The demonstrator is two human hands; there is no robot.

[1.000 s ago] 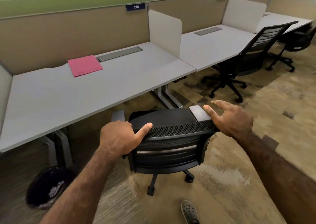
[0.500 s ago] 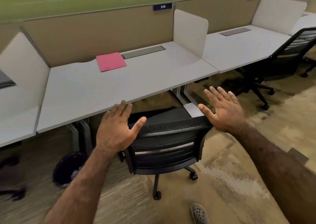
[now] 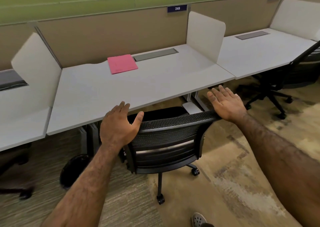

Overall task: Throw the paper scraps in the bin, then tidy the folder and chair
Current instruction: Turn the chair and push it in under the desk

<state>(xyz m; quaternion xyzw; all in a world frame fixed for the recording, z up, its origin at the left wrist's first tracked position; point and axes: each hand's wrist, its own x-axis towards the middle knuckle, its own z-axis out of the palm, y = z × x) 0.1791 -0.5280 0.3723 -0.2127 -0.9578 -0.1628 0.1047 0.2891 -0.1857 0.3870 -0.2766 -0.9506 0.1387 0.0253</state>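
Note:
A black mesh-backed office chair (image 3: 166, 140) stands in front of the grey desk (image 3: 131, 88), its seat partly under the desk edge. My left hand (image 3: 119, 124) rests flat against the left end of the backrest's top rail, fingers spread. My right hand (image 3: 226, 104) presses its palm heel on the right end of the rail, fingers spread and lifted. A pink folder (image 3: 122, 64) lies closed near the back of the desk. A black bin (image 3: 74, 171) sits on the floor under the desk to the left, partly hidden by my left forearm.
White divider panels (image 3: 205, 36) stand on both sides of the desk. Another black chair (image 3: 284, 76) stands at the neighbouring desk on the right. A chair base (image 3: 15, 190) shows at far left. My shoe (image 3: 199, 219) is on the carpet below.
My hands went from gripping the backrest to flat open palms on it. The chair has rolled closer to the desk, its seat now partly under the edge.

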